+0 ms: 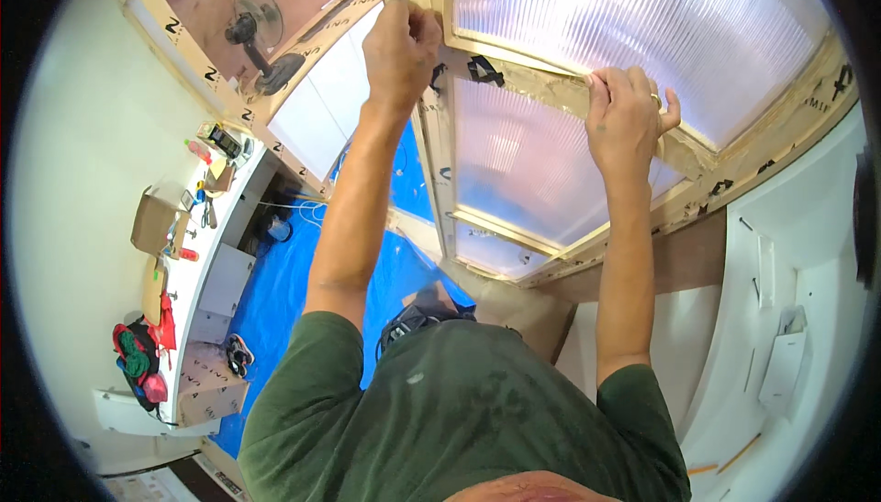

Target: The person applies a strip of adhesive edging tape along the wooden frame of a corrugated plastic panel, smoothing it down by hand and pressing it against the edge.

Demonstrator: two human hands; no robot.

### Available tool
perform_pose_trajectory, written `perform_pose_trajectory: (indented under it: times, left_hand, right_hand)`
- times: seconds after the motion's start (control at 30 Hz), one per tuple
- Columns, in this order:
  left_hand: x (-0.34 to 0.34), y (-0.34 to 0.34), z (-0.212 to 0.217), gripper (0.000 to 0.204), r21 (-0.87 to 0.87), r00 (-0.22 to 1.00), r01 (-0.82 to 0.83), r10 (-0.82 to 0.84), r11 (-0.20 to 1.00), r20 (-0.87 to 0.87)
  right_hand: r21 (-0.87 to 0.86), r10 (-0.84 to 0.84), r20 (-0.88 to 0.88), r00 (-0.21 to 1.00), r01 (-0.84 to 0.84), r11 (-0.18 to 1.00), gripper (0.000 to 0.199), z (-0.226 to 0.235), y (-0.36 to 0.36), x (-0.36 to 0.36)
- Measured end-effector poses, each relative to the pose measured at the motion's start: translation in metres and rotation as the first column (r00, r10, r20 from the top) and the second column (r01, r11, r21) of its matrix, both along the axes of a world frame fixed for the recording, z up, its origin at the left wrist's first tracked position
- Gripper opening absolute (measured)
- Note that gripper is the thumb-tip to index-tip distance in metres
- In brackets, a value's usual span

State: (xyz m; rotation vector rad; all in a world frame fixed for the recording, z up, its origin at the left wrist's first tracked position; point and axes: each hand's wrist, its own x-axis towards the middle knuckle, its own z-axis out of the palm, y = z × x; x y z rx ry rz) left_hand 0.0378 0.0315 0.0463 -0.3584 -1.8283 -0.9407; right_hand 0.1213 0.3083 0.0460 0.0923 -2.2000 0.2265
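Note:
In front of me stands a door [439, 149] with ribbed translucent panes [624, 16], its frame wrapped in tan masking paper and tape. My left hand [400, 54] is raised to the door's left upright, its fingers curled closed at the edge; the fingertips are partly hidden. My right hand [628, 121] is at the crossbar below the upper pane. Its thumb and forefinger pinch the end of a thin pale strip [528, 60] that runs left along the pane's lower border. The little finger sticks out to the side.
Blue sheeting [284, 309] covers floor at left. A long white counter [206, 236] there carries a cardboard box [158, 222], tools and bags. Behind the partition stands a fan [262, 39]. White shelving [798, 254] is close on my right.

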Motion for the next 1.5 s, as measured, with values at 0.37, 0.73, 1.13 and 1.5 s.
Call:
perform_pose_trajectory:
  times: [0.37,0.73,1.13,1.5]
  left_hand:
    - [-0.004,-0.033,-0.023,0.034,-0.492,0.944,-0.093,-0.081,0.866,-0.321]
    - [-0.013,-0.068,0.009,0.039,-0.955,0.965,-0.048,-0.233,0.294,-0.121]
    - [0.007,-0.032,-0.035,0.020,-0.446,0.960,-0.050,-0.080,0.894,-0.267]
    - [0.013,0.060,-0.076,0.028,0.396,0.998,0.038,-0.012,0.917,-0.067]
  right_hand:
    - [0.025,0.018,-0.041,0.999,-0.017,1.000,0.016,-0.003,0.001,-0.003]
    - [0.054,-0.002,-0.021,1.000,0.003,0.999,0.017,-0.004,0.004,-0.005]
    - [0.053,-0.002,-0.045,0.999,0.004,0.999,0.018,-0.003,0.003,-0.005]
    - [0.042,-0.025,0.008,1.000,0.024,0.999,0.018,-0.001,0.002,-0.001]
